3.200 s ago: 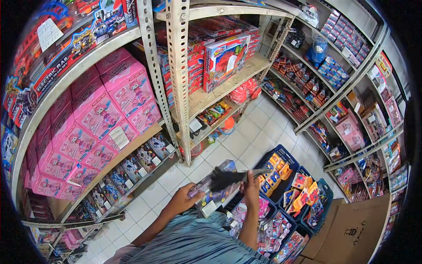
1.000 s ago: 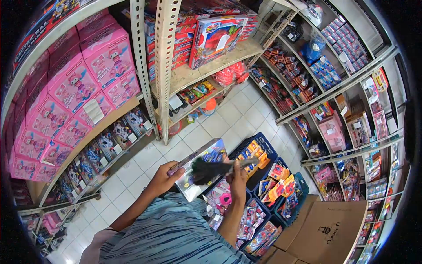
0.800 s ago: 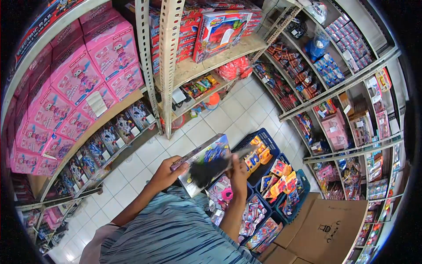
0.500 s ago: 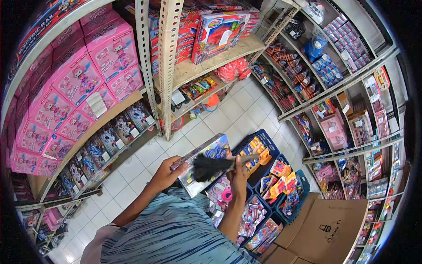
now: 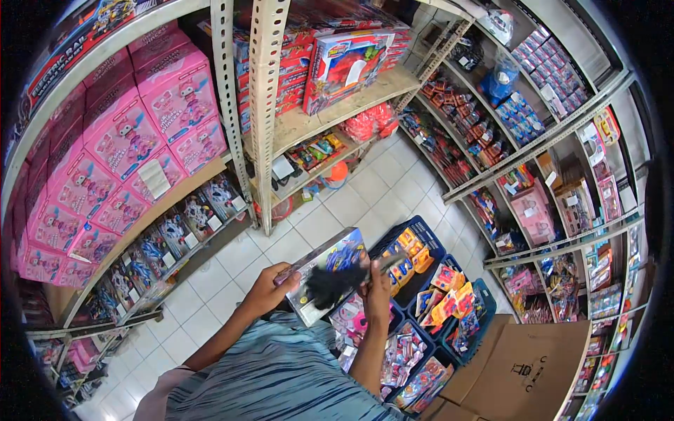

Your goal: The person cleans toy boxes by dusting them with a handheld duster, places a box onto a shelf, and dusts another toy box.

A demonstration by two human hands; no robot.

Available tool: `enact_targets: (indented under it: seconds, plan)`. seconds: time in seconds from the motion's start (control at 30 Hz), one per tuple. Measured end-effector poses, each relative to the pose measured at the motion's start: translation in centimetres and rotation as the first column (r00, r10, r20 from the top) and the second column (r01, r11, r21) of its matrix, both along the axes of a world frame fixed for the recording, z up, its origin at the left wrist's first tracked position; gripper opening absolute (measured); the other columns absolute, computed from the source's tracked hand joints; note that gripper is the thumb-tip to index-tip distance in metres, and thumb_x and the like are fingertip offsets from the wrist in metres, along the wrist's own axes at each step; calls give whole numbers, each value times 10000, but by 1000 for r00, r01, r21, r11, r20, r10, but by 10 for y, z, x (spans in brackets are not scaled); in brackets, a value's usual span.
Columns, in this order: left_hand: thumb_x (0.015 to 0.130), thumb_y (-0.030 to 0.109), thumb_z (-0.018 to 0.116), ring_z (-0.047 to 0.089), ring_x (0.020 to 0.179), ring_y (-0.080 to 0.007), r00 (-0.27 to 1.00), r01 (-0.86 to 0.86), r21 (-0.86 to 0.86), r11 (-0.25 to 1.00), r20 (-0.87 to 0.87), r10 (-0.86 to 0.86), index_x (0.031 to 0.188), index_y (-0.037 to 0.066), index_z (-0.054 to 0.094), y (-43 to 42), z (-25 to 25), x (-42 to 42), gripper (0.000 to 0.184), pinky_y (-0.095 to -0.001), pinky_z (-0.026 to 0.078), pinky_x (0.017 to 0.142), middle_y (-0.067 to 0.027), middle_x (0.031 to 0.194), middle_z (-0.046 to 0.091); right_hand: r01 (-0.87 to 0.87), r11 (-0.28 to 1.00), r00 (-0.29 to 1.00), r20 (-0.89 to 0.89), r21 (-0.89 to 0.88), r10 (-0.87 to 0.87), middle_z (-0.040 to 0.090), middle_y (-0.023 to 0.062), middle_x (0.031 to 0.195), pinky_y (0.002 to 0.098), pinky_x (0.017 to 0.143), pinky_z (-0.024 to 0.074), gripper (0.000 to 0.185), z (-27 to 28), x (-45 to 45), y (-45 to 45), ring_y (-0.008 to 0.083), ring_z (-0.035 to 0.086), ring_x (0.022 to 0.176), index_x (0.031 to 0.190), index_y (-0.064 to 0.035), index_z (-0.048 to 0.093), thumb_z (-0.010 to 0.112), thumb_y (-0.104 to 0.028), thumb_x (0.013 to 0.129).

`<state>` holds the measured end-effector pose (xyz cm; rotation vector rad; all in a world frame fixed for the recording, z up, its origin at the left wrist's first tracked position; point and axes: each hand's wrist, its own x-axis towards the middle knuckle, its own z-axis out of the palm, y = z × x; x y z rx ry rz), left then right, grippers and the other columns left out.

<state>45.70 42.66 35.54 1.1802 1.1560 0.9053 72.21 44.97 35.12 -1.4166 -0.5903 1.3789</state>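
My left hand (image 5: 272, 286) grips the left edge of a flat toy box (image 5: 347, 247) with a blue vehicle picture, held tilted in front of my body. In my right hand (image 5: 378, 289) is a duster brush (image 5: 331, 286) with dark, soft bristles, its handle pointing to the right. The bristles lie over the front of the toy box, blurred by motion, and cover part of the picture. Just beyond my right hand sits a dark blue crate (image 5: 435, 242) holding orange-yellow toy packs (image 5: 409, 258).
More crates with packaged toys (image 5: 404, 351) stand on the tiled floor (image 5: 217, 277) at my right, beside an open cardboard box (image 5: 523, 365). Pink toy boxes (image 5: 126, 137) fill the left shelf. A metal shelf post (image 5: 265, 119) rises ahead; stocked racks (image 5: 484, 133) curve along the right.
The brush has moved slightly down and left across the toy box, its handle now blurred. The toy box sits a little lower in view.
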Motion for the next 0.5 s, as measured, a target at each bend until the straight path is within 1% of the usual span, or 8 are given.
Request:
enact_targets:
  seconds: [0.03, 0.13, 0.17, 0.27, 0.3, 0.37, 0.43, 0.5]
  plan:
    - [974, 335, 603, 511, 666, -68, 1000, -19, -7, 1000, 9, 19, 959, 5, 631, 0, 1, 1, 332, -246, 415, 615, 2, 735, 595, -18, 998, 997, 70, -59, 22, 515, -23, 586, 216, 429, 309, 410, -1, 3, -1, 55, 415, 460, 762, -112, 549, 585, -468, 963]
    - [969, 346, 609, 497, 660, -73, 998, -58, 29, 998, 14, 58, 952, -6, 637, 1, -4, 1, 354, -254, 408, 608, -7, 726, 591, -251, 952, 921, 259, -175, 290, 477, -37, 609, 202, 430, 298, 382, 2, 5, -4, 59, 438, 470, 838, -108, 534, 598, -466, 954]
    - [968, 345, 611, 493, 659, -72, 998, -56, 38, 998, 2, 56, 950, -9, 638, 2, -6, -1, 356, -253, 405, 606, -8, 724, 589, -273, 946, 917, 251, -172, 311, 474, -34, 611, 193, 432, 306, 375, -5, 9, -4, 59, 456, 486, 866, -100, 534, 599, -458, 956]
    - [971, 325, 609, 488, 672, -68, 998, -60, 35, 998, 6, 60, 945, -20, 639, 6, -3, -3, 347, -249, 397, 611, -11, 728, 583, 96, 995, 993, 77, -21, -94, 486, -31, 615, 213, 434, 324, 368, 0, 6, 7, 64, 458, 485, 848, -104, 544, 609, -451, 952]
    - [972, 321, 608, 486, 675, -67, 997, -75, 33, 997, 30, 74, 944, -20, 639, 6, 0, -3, 344, -248, 395, 612, -10, 728, 581, 126, 991, 990, 52, 44, -128, 492, -25, 601, 223, 431, 325, 369, -5, 10, 10, 67, 450, 469, 815, -112, 549, 622, -449, 945]
    - [973, 313, 606, 484, 679, -66, 994, -91, 36, 995, 60, 89, 942, -21, 638, 9, -2, -3, 337, -247, 392, 615, -9, 730, 579, -84, 996, 989, 121, -16, 85, 496, -23, 592, 220, 428, 312, 365, -8, 21, 7, 66, 439, 457, 800, -117, 553, 624, -444, 945]
    - [973, 306, 605, 484, 683, -67, 993, -95, 42, 995, 71, 92, 940, -20, 638, 13, -7, -4, 329, -245, 390, 617, -8, 734, 579, -259, 958, 933, 227, -120, 280, 489, -24, 572, 220, 423, 281, 353, 7, 16, 4, 65, 418, 443, 778, -125, 552, 618, -424, 953]
    - [973, 301, 605, 484, 684, -68, 997, -72, 33, 997, 28, 71, 938, -20, 637, 16, -4, -7, 324, -246, 389, 616, -7, 735, 579, -114, 992, 967, 223, -54, 123, 485, -25, 568, 226, 426, 273, 357, -1, 17, 6, 67, 413, 443, 762, -126, 548, 610, -418, 957]
